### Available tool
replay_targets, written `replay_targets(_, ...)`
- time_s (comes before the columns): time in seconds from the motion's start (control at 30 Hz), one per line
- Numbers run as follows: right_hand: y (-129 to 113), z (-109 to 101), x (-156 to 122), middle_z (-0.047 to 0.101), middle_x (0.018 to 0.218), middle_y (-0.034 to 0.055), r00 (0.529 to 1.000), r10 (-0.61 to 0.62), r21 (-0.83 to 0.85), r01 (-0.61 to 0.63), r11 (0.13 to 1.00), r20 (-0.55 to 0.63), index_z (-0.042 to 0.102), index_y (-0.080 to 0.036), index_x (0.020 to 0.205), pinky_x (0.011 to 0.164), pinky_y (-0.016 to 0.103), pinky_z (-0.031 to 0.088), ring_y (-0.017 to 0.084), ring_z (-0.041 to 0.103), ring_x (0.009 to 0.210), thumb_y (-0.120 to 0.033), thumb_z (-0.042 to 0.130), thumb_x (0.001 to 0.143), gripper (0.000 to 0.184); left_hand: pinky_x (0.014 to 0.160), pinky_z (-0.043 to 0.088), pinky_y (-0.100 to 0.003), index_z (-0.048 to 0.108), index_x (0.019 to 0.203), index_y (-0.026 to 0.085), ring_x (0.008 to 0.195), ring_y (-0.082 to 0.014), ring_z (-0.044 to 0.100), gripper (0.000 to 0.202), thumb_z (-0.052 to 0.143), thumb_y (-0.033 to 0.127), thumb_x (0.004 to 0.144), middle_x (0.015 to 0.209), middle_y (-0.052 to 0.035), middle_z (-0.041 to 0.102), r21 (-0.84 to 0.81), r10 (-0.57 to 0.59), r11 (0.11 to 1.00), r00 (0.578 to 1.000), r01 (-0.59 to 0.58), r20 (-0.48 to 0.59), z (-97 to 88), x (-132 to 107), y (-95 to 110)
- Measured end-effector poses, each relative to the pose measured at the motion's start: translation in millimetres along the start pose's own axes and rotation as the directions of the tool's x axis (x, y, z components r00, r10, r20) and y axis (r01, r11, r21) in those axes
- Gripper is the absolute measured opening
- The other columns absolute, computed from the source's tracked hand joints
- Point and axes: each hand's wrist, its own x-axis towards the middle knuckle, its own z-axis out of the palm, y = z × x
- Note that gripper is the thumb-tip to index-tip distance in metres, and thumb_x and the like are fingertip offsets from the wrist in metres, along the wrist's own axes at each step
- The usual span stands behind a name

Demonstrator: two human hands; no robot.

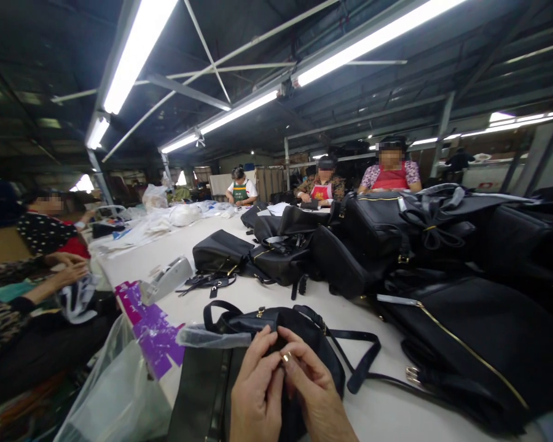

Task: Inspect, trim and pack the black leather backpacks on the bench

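A black bag (299, 325) with a looped handle and buckled straps lies on the table in front of me. My left hand (258, 380) is closed, fingertips pinched at the bag's upper part. Close against it, my right hand (311, 380) is also closed, thumb and fingers pinching at the same spot. A small shiny gold-coloured piece (286, 356) shows at the right thumb tip; its kind is unclear. The fingers hide most of what they grip. Clear plastic wrap (212, 336) covers a part of the bag left of my hands.
Black bags are piled on the right, one with a gold zip (470, 350). A grey tape dispenser (168, 279) and a purple sheet (152, 334) lie at the table's left edge, beside a clear plastic bag (120, 380). Several co-workers sit around the table (156, 245).
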Motion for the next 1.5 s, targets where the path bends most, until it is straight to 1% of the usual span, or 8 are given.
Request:
replay_targets(0.13,-10,10,-3,0.050,0.139,0.0063,1.000,-0.011,0.014,0.011,1.000,-0.003,0.071,-0.022,0.086,0.053,0.021,0.043,0.003,0.047,0.056,-0.049,0.072,0.082,0.027,0.108,0.047,-0.038,0.056,0.130,0.028,0.130,-0.0226,0.052,0.042,0.050,0.012,0.092,0.139,-0.0078,0.057,-0.094,-0.047,0.994,0.998,0.050,0.031,-11.2,-6,-1)
replay_targets(0.23,-17,10,-1,0.065,0.092,0.0029,0.999,-0.013,0.002,0.014,1.000,-0.036,0.068,-0.023,0.096,0.045,0.018,0.035,0.005,0.042,0.051,-0.054,0.070,0.082,0.034,0.100,0.052,-0.031,0.050,0.134,0.029,0.116,-0.0195,0.064,0.041,0.047,0.019,0.095,0.136,-0.0075,0.058,-0.285,-0.277,0.921,0.961,0.265,-0.004,-25.0,-3,1)
replay_targets(0.37,-29,12,-3,0.043,0.048,-0.0073,1.000,-0.002,-0.191,0.007,0.982,0.027,0.064,-0.018,0.089,0.039,0.017,0.025,0.006,0.035,0.042,-0.062,0.063,0.083,0.045,0.080,0.054,-0.025,0.063,0.107,0.026,0.080,-0.0139,0.069,0.019,0.050,0.027,0.094,0.102,-0.0024,0.067,-0.310,-0.346,0.891,0.938,0.333,0.015,-52.1,12,16)
replay_targets(0.5,-36,20,-8,0.048,0.059,-0.0067,0.993,-0.021,-0.266,0.051,0.962,0.117,0.059,-0.019,0.096,0.037,0.017,0.026,0.005,0.036,0.040,-0.066,0.060,0.083,0.049,0.065,0.047,-0.024,0.061,0.091,0.023,0.066,-0.0140,0.060,0.019,0.045,0.033,0.094,0.074,0.0013,0.060,-0.205,-0.290,0.921,0.935,0.331,0.203,-73.1,32,39)
replay_targets(0.77,-46,20,-9,0.044,0.063,-0.0079,0.953,-0.063,-0.330,0.164,0.929,0.295,0.048,-0.021,0.082,0.042,0.019,0.033,0.006,0.041,0.044,-0.055,0.050,0.094,0.036,0.053,0.027,-0.023,0.047,0.066,0.021,0.058,-0.0112,0.041,0.027,0.073,0.020,0.069,0.060,0.0078,0.044,0.089,-0.362,0.927,0.803,0.365,0.473,-68.2,61,36)
replay_targets(1.1,-63,12,-12,0.049,0.072,-0.0037,0.917,-0.038,-0.465,0.237,0.853,0.398,0.047,-0.022,0.091,0.058,0.026,0.039,0.013,0.047,0.064,-0.034,0.043,0.100,0.015,0.059,0.029,-0.024,0.044,0.063,0.019,0.061,-0.0105,0.048,0.031,0.047,0.022,0.093,0.061,0.0055,0.049,0.057,-0.200,0.975,0.747,0.214,0.634,-71.0,69,40)
replay_targets(1.33,-57,12,-10,0.050,0.080,-0.0027,0.924,-0.009,-0.441,0.191,0.877,0.382,0.048,-0.023,0.092,0.060,0.025,0.042,0.013,0.047,0.068,-0.020,0.049,0.092,0.003,0.042,0.036,-0.016,0.051,0.071,0.018,0.042,-0.0082,0.050,0.033,0.040,0.036,0.096,0.053,0.0050,0.052,-0.115,-0.202,0.845,0.511,0.523,0.835,-75.2,68,21)
replay_targets(1.5,-60,13,-10,0.048,0.077,-0.0034,0.916,0.033,-0.404,0.145,0.903,0.401,0.047,-0.022,0.091,0.056,0.024,0.042,0.013,0.047,0.065,-0.018,0.048,0.089,0.005,0.042,0.043,-0.016,0.055,0.080,0.015,0.048,-0.0098,0.060,0.032,0.045,0.043,0.093,0.067,-0.0013,0.063,-0.175,-0.171,0.704,0.403,0.688,0.899,-75.5,69,11)
